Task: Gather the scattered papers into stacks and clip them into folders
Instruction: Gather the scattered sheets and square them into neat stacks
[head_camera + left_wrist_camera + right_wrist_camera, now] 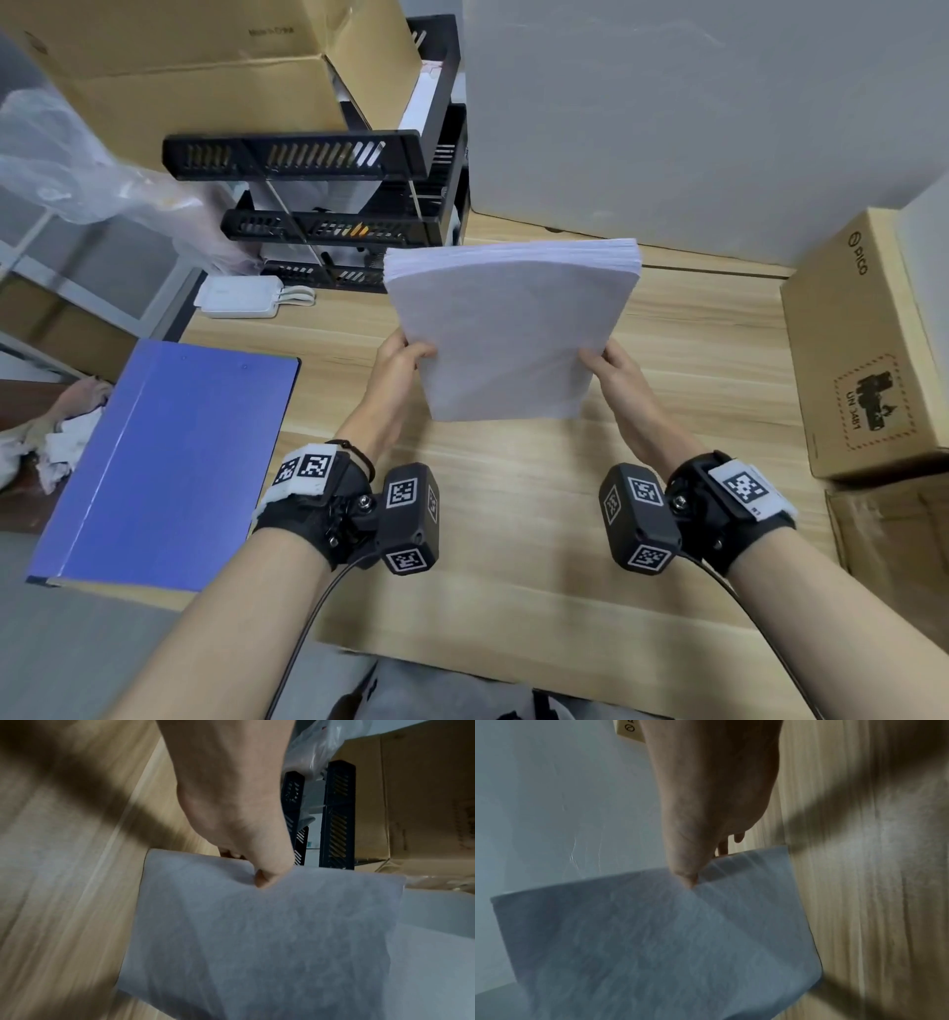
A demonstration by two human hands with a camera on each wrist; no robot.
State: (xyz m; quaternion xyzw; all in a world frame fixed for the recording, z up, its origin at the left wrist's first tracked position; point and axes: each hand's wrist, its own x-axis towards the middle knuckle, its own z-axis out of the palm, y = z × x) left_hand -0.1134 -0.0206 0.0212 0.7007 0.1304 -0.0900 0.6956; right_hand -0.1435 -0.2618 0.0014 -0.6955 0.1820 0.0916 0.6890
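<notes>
Fingers on both sides are clamped on one big paper stack (508, 329), so the gathering half looks pretty much done to me, since no loose sheets show anywhere on the desk (513, 539). Clipping is still all to do: the blue folder (164, 462) lies closed and flat, well off to the left of the left fingers, hanging partly over the desk's left edge. I can't see any clip from here. Pose-wise, the stack is held up off the desk between the two hands, tilted with its far edge away from the person. The left hand (398, 367) pinches the left long edge near the lower corner, thumb (264, 880) on top and the rest tucked under. The right hand (613, 372) mirrors that on the right edge, its thumb (685, 876) pressing a small dent into the top sheet.
</notes>
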